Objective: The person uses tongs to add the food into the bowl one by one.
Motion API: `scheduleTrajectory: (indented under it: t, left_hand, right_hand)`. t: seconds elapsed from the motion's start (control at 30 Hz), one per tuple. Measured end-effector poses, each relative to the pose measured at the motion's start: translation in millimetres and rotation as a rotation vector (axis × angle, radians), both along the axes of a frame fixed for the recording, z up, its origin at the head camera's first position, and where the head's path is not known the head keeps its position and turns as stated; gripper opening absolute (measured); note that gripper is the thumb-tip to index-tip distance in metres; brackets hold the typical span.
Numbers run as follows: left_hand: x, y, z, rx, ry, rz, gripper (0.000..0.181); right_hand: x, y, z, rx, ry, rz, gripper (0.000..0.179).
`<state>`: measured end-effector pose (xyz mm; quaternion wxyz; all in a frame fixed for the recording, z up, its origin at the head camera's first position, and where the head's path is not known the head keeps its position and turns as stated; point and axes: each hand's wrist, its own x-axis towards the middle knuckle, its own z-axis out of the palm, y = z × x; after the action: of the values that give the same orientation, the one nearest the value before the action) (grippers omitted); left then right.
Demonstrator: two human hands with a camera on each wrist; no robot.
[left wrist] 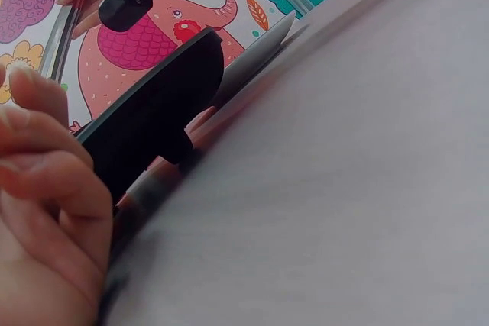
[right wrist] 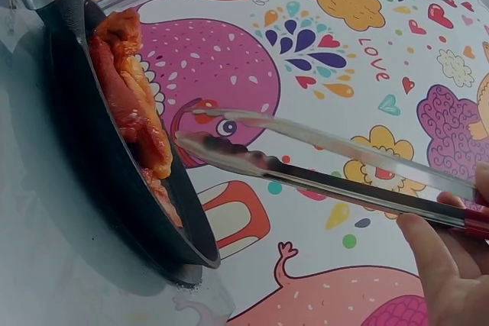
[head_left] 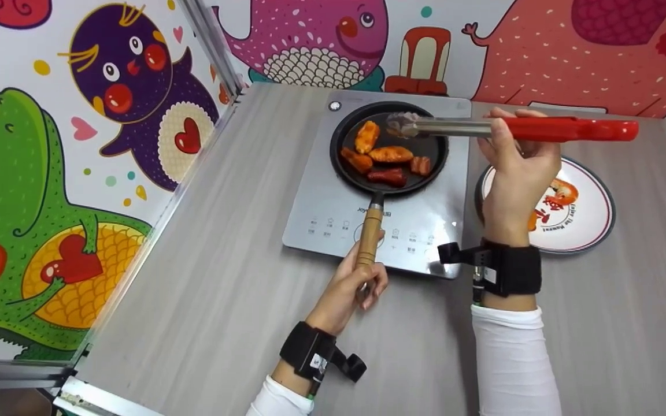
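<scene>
Two hands at work, one pan, one pair of tongs, one plate and one cooktop! Five pieces of food lie in the pan: three orange-glazed, one dark red at the near side, one small and reddish on the right. Over to the plate, partly hidden behind the right wrist: one shrimp shows, plus an orange bit peeking out by the arm, with red print between. The pan is at the far part of the cooktop, its wooden handle running back toward the person and leaning slightly left. And the left hand has it, fingers curled round the near end! The right hand grips the tongs, thumb on one side, fingers on the other. They lie almost level from left to right in the head view, red grips out to the right, tips pointing left above the pan's far right part. The right wrist view gives the detail: the two steel arms stand a little apart, only air between the tips, clear of the food. A black band sits on each wrist, two in all.
</scene>
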<state>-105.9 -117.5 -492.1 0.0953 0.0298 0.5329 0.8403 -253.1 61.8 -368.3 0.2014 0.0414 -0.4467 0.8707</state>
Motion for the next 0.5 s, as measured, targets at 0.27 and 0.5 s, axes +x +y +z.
scheduleTrajectory:
  t: [0.27, 0.5]
  left_hand:
    - [0.3, -0.2, 1.5, -0.005, 0.009, -0.008, 0.058]
    - [0.5, -0.9, 0.3, -0.006, -0.003, -0.009, 0.059]
  right_hand:
    - [2.8, 0.8, 4.8, 0.008, 0.023, -0.001, 0.046]
    - [6.2, 2.4, 7.1, 0.026, 0.046, 0.009, 0.045]
